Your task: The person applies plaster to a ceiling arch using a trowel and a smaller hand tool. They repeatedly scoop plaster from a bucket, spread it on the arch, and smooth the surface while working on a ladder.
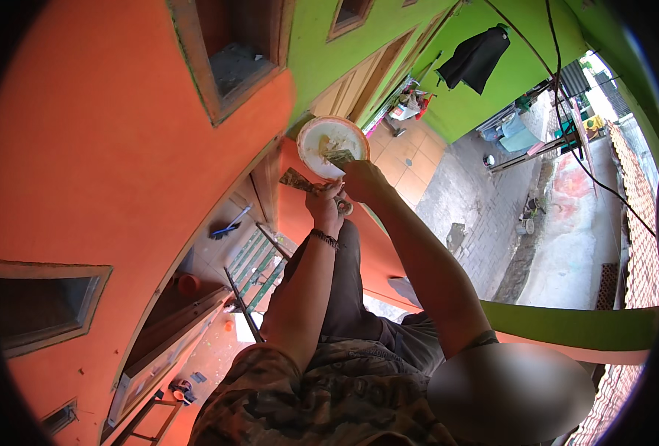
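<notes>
A round bucket [315,149] with white paste in it stands ahead of me, at the upper middle. My left hand [324,199] is closed on a dirty putty knife [295,179], its blade angled up to the left just below the bucket's rim. My right hand [363,178] grips a second flat scraper [338,157], whose blade is over the paste in the bucket. The two hands are close together; whether they touch is hard to tell.
An orange wall [106,163] with recessed windows rises at the left, a green wall with a hanging black cloth [472,59] ahead. Below left are a slatted green bench [259,267] and a brush [218,232]. A paved yard [456,201] lies beyond the curved green edge [567,321], with cables overhead.
</notes>
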A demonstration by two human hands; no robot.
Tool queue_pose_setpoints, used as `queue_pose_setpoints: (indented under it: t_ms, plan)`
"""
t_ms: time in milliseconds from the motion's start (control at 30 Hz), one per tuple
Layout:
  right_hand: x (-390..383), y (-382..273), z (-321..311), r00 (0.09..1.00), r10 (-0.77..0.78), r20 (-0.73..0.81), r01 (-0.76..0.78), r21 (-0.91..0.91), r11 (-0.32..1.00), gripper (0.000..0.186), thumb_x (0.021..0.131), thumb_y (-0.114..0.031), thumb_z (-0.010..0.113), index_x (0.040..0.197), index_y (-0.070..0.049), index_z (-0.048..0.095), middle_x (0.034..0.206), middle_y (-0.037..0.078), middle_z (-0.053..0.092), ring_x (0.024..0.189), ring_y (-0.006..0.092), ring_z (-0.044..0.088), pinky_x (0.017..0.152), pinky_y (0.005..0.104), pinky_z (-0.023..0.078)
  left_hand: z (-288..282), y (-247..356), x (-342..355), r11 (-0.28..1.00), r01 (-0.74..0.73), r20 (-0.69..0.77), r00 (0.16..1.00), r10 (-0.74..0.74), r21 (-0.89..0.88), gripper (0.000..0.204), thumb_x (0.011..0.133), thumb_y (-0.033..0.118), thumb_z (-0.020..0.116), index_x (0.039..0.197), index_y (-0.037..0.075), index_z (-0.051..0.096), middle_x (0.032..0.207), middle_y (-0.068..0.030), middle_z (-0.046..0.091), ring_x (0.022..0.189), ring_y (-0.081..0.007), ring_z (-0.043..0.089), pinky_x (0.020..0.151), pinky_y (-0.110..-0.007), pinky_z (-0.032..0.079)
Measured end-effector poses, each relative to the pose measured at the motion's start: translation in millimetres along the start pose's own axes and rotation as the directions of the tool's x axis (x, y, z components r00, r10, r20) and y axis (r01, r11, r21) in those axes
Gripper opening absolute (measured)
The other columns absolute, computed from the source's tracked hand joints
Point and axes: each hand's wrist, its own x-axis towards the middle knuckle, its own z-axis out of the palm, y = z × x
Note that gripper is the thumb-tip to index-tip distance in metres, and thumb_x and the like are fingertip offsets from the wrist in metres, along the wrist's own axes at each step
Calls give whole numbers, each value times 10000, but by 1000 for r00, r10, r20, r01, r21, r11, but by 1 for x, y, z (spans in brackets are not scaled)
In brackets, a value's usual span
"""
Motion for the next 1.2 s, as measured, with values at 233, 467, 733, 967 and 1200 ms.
queue_pose_setpoints:
  t_ms: [233,467,733,967,1200]
  plan:
    - [-10,7,-17,997,-59,52,61,-22,998,141,808,-119,561,825,14,605,739,196,639,652,295,659,598,406,532,-7,-5,13,998,39,78,996,-35,-44,253,766,-34,643,804,55,409,787,-77,541,663,-198,605,478,-310,507]
    - [3,11,-84,908,270,320,-309,76,948,324,849,-209,497,747,65,636,644,144,630,546,230,627,490,355,506,15,-9,-4,963,-202,-45,976,213,180,277,762,-85,627,856,33,394,921,-82,478,844,-204,597,777,-357,585]
    - [10,26,-102,823,229,519,-305,65,950,177,765,-84,482,745,28,618,636,106,609,507,177,584,433,319,456,3,-1,-8,856,-332,157,943,293,396,269,757,-56,643,864,14,406,836,-55,512,731,-130,576,672,-289,576]
    - [-10,72,-75,725,111,680,-327,198,924,211,880,-85,430,808,50,575,703,81,574,582,155,528,537,306,459,-27,28,-10,676,-393,446,889,105,624,276,766,-36,638,942,12,431,864,-39,494,733,-101,550,635,-260,537]
    - [-66,79,-68,663,-70,745,-439,464,770,182,889,-74,481,864,68,592,702,50,542,561,93,487,468,245,405,-34,56,-38,629,-353,545,828,-135,693,269,771,-18,652,918,31,433,839,-10,474,756,-88,554,676,-263,558]
